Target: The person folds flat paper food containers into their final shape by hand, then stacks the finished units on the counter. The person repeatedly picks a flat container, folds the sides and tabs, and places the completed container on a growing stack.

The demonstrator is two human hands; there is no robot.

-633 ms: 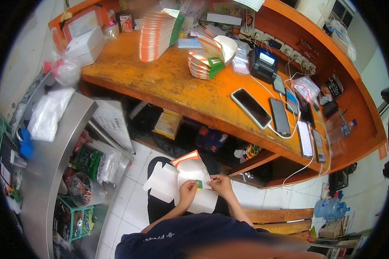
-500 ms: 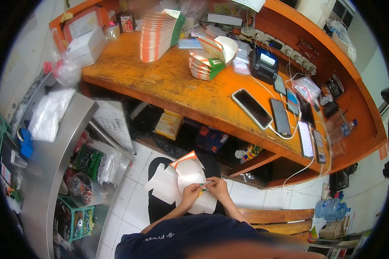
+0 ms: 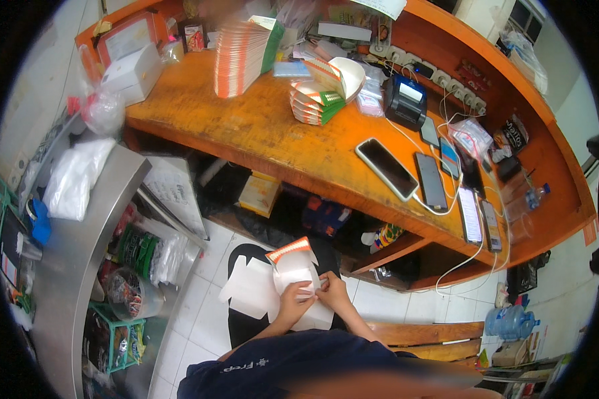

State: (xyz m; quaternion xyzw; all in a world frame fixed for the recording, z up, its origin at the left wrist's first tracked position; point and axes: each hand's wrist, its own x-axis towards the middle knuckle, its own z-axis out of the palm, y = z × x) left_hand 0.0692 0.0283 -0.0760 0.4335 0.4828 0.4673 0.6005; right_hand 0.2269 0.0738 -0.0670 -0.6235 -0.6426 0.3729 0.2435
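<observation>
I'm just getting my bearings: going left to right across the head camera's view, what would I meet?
White rectangular box, tall stack of orange-and-green cardboard cartons, the person's bare left hand, their bare right hand, black boxy printer, blue plastic water jug.

Matt paper carton (image 3: 291, 270), scuffed wooden desk (image 3: 186, 106)

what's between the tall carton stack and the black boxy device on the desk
Between the tall carton stack and the black boxy device, the head view shows a shorter carton stack, a light-blue packet and plastic packets.
</observation>
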